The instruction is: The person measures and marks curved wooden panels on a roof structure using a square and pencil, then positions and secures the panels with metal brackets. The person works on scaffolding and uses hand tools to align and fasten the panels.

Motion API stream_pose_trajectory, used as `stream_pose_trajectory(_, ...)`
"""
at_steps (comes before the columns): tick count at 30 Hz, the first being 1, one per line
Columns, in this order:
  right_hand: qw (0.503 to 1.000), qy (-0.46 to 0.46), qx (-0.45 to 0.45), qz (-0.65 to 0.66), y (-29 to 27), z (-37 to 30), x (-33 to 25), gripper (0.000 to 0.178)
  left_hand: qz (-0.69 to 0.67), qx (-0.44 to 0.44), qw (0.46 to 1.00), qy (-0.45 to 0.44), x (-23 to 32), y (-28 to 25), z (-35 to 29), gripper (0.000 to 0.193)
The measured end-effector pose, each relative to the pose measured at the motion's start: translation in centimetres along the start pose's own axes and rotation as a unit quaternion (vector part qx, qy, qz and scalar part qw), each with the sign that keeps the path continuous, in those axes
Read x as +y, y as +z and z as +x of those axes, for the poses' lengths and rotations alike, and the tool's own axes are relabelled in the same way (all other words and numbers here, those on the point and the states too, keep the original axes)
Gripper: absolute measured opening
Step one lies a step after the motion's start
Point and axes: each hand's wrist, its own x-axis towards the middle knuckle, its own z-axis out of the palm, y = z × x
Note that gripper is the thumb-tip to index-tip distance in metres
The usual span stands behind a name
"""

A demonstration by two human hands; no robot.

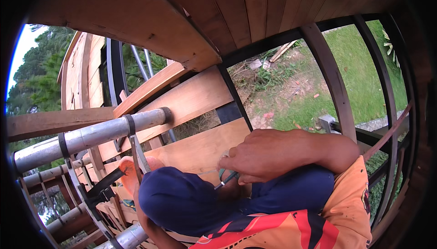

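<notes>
Head view, right hand [255, 157] curled around a teal-handled tool [227, 179].

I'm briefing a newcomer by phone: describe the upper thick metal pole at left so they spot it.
Find the blue trousers, low in the middle. Up and left of them, a silver pole slants up to the right, ringed by two dark bands. Its dark, blunt right end sets it apart from the grey poles below.

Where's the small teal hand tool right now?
In the head view, the small teal hand tool is just below the picture's middle, in the right hand, between the bent, navy-clad legs.
</notes>
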Motion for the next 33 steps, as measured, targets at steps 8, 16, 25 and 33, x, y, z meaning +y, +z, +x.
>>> stream_pose_trajectory(8, 0.901, 0.21, 0.223, 0.308, 8.1, 1.3, 12.1, 0.039, 0.1, -0.272, 0.957, -0.021, 4.9, -0.3, 3.8, 0.03)
stream_pose_trajectory(16, 0.781, 0.183, 0.435, 0.408, 13.2, 5.0, 18.0, 0.043, 0.048, -0.479, 0.87, -0.106, 6.2, 19.5, 12.8, 0.021)
stream_pose_trajectory(25, 0.695, 0.261, 0.457, 0.49, 11.8, 3.2, 22.5, 0.034, -0.158, -0.492, 0.823, -0.236, -4.9, 35.8, 5.6, 0.024)
stream_pose_trajectory(33, 0.678, 0.221, 0.491, 0.5, 11.7, 3.5, 25.9, 0.024, -0.167, -0.569, 0.783, -0.188, -7.2, 36.3, 6.2, 0.026)
